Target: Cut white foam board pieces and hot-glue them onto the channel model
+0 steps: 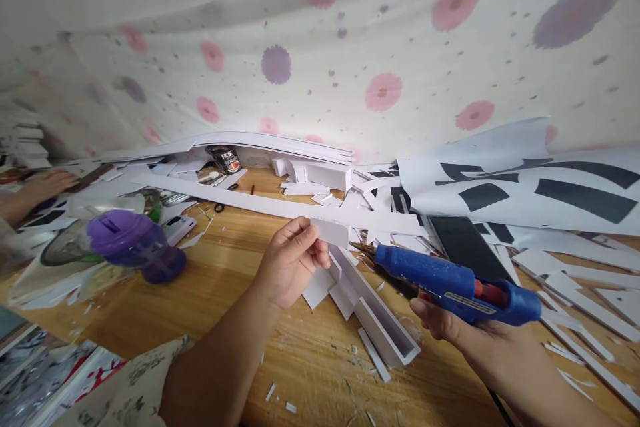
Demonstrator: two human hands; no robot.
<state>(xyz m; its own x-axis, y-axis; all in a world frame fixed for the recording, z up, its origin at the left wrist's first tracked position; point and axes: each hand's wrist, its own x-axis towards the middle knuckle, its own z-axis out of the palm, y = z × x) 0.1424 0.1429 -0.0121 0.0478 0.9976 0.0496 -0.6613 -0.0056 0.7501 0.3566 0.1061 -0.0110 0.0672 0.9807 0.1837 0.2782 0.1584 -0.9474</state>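
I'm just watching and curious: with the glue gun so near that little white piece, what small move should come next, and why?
Probably bring the nozzle of the blue glue gun in the right hand the last bit left onto the edge of the small white piece. The left hand pinches that piece up above the white channel strip, and the tip points at it without touching.

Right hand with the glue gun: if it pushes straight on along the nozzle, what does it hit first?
Probably the small white foam piece pinched in the left hand. The right hand aims the glue gun at it, tip close; depth unclear.
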